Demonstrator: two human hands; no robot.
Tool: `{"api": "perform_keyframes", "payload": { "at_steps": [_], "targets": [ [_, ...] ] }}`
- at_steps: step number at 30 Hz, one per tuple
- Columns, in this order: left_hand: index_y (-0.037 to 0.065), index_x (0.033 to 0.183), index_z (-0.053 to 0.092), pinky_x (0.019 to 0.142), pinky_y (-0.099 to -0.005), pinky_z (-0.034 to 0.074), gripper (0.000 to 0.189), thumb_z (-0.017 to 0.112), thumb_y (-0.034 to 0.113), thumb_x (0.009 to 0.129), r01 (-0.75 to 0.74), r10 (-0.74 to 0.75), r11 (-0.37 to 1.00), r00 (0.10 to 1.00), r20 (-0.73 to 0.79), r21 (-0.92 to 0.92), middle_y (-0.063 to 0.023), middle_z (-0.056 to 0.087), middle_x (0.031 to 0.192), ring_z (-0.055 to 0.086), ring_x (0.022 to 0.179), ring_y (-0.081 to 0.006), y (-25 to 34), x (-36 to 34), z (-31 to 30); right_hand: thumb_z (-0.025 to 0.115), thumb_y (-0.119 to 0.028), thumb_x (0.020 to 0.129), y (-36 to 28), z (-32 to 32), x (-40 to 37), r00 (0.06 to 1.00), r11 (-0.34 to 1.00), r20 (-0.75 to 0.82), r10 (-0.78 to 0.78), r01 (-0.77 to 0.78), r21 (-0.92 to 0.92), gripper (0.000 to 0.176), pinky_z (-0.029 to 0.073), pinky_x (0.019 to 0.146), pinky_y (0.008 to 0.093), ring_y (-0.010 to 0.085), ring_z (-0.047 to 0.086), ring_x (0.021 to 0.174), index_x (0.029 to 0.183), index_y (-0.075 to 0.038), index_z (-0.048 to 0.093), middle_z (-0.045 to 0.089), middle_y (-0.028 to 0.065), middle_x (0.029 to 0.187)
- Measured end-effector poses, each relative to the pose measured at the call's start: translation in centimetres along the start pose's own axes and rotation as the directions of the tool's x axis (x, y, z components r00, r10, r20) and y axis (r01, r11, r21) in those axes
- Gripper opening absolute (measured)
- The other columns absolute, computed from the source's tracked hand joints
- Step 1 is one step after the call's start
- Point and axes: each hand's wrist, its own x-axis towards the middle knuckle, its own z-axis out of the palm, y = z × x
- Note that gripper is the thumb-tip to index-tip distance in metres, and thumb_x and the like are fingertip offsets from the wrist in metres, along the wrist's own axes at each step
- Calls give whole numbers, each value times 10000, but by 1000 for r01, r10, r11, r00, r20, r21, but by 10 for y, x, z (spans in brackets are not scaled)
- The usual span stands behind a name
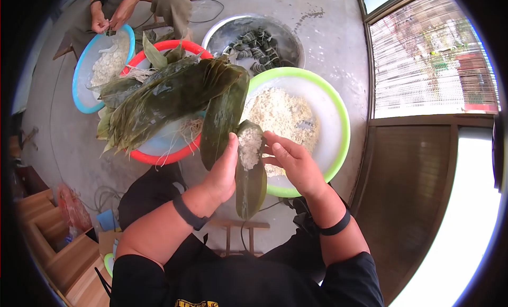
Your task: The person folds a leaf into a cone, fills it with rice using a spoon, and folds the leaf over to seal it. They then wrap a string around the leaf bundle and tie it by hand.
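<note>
My left hand (pixel 223 172) is closed around the left side of a green bamboo leaf (pixel 251 193), folded into a cone at its upper end. White rice (pixel 249 148) fills the cone, and the leaf's long tail hangs down toward my lap. At the cone's right edge, the fingers of my right hand (pixel 294 161) grip the leaf; their tips are partly hidden. Beneath both hands is a green-rimmed basin (pixel 338 148) holding loose rice (pixel 280 114). A big stack of wet leaves (pixel 169 90) lies to the left, across a red-rimmed basin (pixel 159 159).
Beyond the basins, a metal bowl (pixel 291 40) holds several wrapped, tied dumplings (pixel 256 50). At upper left, another person's hands (pixel 111 21) work over a blue-rimmed basin (pixel 79 90) of rice. Pale strings (pixel 191 130) hang by the leaves. A window and door (pixel 405 175) stand right.
</note>
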Motion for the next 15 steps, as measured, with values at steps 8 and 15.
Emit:
{"api": "perform_keyframes", "payload": {
  "at_steps": [8,15],
  "targets": [
    [66,1499,380,1100,-353,410,688,226,582,1073,-56,55,998,997,44,9,-71,505,1435,495,1294,-166,-3,0,4,490,-147,1067,-7,-13,1,999,999,-37,29,-28,30,432,563,907,338,203,647,1072,1458,33,453,603,161,1317],
    [35,1538,298,1152,-375,356,739,242,597,1062,42,-45,999,993,112,24,-95,445,1503,442,1368,-188,0,-9,7,522,-39,988,-15,-26,3,997,965,54,-52,64,-255,474,555,854,296,131,616,1049,1460,-37,484,590,105,1368]
  ]
}}
